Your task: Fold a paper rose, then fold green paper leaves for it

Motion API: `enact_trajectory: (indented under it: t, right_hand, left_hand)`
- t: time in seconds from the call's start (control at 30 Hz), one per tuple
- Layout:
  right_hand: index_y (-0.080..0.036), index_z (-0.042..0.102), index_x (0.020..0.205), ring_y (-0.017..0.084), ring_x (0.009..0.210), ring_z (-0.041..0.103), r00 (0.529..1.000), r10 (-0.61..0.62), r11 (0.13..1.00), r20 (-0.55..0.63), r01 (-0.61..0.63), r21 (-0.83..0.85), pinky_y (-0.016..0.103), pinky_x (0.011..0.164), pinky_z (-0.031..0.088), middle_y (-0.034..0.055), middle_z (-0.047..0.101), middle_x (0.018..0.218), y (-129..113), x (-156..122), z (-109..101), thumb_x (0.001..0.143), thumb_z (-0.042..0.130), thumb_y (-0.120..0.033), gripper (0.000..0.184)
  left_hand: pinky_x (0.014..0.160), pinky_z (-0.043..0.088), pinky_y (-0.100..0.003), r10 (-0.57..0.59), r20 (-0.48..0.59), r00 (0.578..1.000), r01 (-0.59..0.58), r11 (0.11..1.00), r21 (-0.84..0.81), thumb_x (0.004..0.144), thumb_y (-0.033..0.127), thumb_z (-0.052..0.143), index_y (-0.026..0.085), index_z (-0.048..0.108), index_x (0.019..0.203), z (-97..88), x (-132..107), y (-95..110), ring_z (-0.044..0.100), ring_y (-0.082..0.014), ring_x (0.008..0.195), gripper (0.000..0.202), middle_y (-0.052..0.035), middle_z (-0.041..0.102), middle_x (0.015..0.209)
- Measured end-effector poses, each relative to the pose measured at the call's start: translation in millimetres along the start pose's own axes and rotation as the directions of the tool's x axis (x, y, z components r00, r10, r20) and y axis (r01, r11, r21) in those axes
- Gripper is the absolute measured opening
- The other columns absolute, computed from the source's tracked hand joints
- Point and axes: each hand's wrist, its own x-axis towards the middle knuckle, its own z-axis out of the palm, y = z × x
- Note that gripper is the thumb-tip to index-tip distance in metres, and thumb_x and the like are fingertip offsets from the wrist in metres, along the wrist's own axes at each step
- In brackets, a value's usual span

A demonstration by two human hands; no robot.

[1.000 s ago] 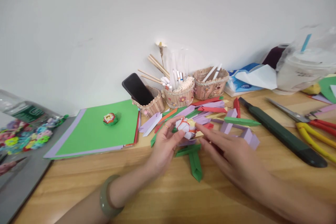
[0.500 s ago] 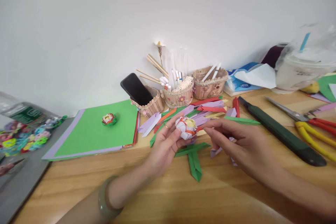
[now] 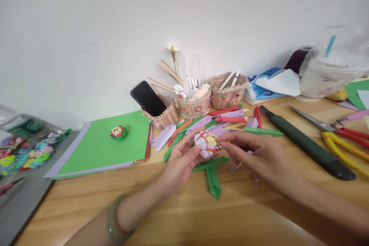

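Between the fingers and thumb of my left hand (image 3: 183, 155) is a paper flower (image 3: 205, 145) with white-lilac, orange and yellow petals. From the right, my right hand (image 3: 250, 152) pinches at an orange petal on the flower's right edge; its fingertips partly hide that spot. Just below the flower, folded green paper strips (image 3: 213, 182) lie crossed on the wooden table (image 3: 173, 215). Folded strips (image 3: 227, 117) in lilac, red, orange, yellow and green are heaped behind my hands.
A finished paper flower (image 3: 118, 132) rests on green paper sheets (image 3: 100, 148) at left. Decorated baskets (image 3: 193, 105) and a phone (image 3: 148, 98) line the wall. To the right lie a dark green cutter (image 3: 308, 144), scissors (image 3: 314, 119) and yellow-handled pliers (image 3: 337, 150), near a plastic cup (image 3: 325, 78).
The flower has turned slightly in my left hand. My right fingertips have come closer to its yellow centre with the orange petal. The whole view has shifted a little.
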Motion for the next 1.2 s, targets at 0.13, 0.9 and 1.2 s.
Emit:
enact_trajectory:
  t: [0.13,0.9,1.2]
  right_hand:
    - [-0.017,0.061,0.078,0.007,0.039,0.047,0.989,0.131,0.982,0.075,-0.140,0.129,0.016,0.033,0.036,-0.0034,0.054,0.052,0.2,2.2,-1.9,0.082,0.050,-0.030,0.018]
    - [-0.017,0.061,0.095,0.007,0.042,0.048,0.980,-0.181,0.978,-0.078,0.170,-0.124,0.016,0.038,0.039,-0.0036,0.056,0.054,5.7,-0.6,-3.4,0.082,0.053,-0.023,0.016]
    - [-0.019,0.063,0.084,0.008,0.047,0.048,0.909,-0.415,0.862,0.031,0.403,-0.306,0.018,0.044,0.039,-0.0016,0.059,0.057,1.9,-3.3,-3.4,0.081,0.054,-0.016,0.010]
  left_hand:
    - [0.083,0.050,-0.031,0.004,0.006,1.000,-0.004,1.000,0.007,0.076,0.019,0.063,0.024,0.060,0.110,-0.5,-0.1,-0.5,0.058,-0.0147,0.094,0.035,-0.0030,0.062,0.108]
    - [0.076,0.051,-0.030,-0.085,0.067,0.994,0.088,0.995,-0.036,0.080,0.030,0.058,0.022,0.053,0.121,-1.7,-0.3,1.9,0.063,-0.0167,0.085,0.042,-0.0062,0.065,0.104]
    - [0.066,0.051,-0.024,-0.180,0.048,0.982,0.181,0.983,-0.012,0.081,0.037,0.054,0.016,0.064,0.106,1.3,-1.2,2.3,0.063,-0.0151,0.078,0.034,-0.0090,0.067,0.099]
